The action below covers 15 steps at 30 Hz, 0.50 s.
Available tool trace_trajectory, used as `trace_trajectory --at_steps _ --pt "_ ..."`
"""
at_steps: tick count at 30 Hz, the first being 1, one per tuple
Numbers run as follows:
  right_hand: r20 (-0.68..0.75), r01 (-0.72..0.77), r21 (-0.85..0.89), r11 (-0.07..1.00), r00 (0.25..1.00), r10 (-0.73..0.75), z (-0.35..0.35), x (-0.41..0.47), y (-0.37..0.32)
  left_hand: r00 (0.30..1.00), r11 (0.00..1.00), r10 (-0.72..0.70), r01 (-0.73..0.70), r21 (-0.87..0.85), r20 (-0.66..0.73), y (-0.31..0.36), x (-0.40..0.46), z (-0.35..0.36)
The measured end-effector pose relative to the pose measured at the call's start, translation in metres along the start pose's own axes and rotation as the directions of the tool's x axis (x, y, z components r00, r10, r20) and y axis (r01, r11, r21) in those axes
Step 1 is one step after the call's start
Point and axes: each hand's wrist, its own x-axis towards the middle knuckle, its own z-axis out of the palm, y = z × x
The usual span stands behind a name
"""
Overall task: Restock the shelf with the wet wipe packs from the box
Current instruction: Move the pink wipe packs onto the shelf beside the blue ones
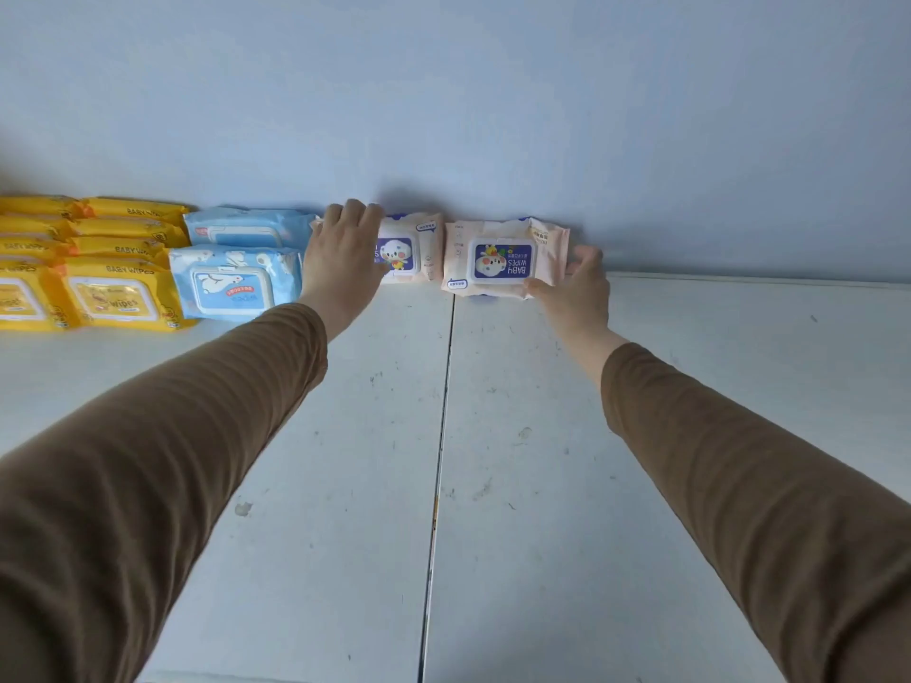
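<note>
Two pink wet wipe packs with dark blue lids lie side by side at the back of the white shelf [542, 436], against the pale blue wall. My left hand [342, 256] lies flat over the left pink pack [406, 253], covering its left half. My right hand [577, 283] grips the right end of the right pink pack [503, 258], thumb under its front edge. The box is out of view.
Left of the pink packs stand two light blue packs [231, 283], one behind the other. Further left are stacked rows of yellow packs [113, 298]. A seam [443, 411] runs front to back down the shelf between my arms.
</note>
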Motion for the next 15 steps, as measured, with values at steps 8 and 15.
trace_trajectory --at_steps 8,15 --pt "0.133 0.197 -0.185 0.963 0.976 -0.174 -0.058 -0.122 0.011 0.986 0.984 0.009 0.021 -0.177 0.167 0.060 -0.113 -0.025" --pt "0.189 0.284 -0.292 0.913 0.953 -0.236 -0.151 -0.277 0.049 0.974 0.946 0.122 -0.057 -0.319 0.188 0.143 -0.248 -0.066"
